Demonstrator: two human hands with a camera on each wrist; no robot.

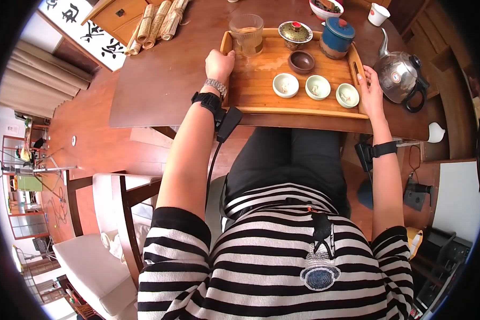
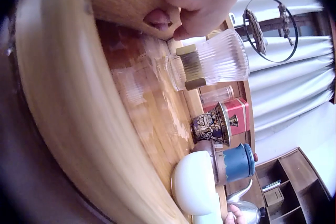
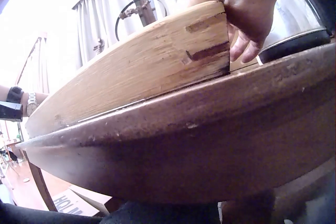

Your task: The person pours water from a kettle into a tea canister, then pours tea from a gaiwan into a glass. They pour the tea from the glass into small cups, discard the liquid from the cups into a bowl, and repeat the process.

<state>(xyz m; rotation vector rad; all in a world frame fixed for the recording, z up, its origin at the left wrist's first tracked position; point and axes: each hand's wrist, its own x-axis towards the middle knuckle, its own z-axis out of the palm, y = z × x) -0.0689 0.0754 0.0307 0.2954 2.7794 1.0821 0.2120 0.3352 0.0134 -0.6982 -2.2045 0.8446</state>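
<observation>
A wooden tray lies at the table's near edge. My left hand grips its left end, and a fingertip pokes through the handle slot in the left wrist view. At the opposite end my right hand holds the right handle, fingers curled at the side wall. The tray carries a ribbed glass, a patterned lidded bowl, a blue canister and a small brown bowl. Three pale green cups, including a middle cup, stand along the front.
Right of the tray stands a steel kettle, close to my right hand. Bamboo scrolls lie at the back left of the table. Farther back are a white cup and a red-rimmed bowl. A chair stands at the left.
</observation>
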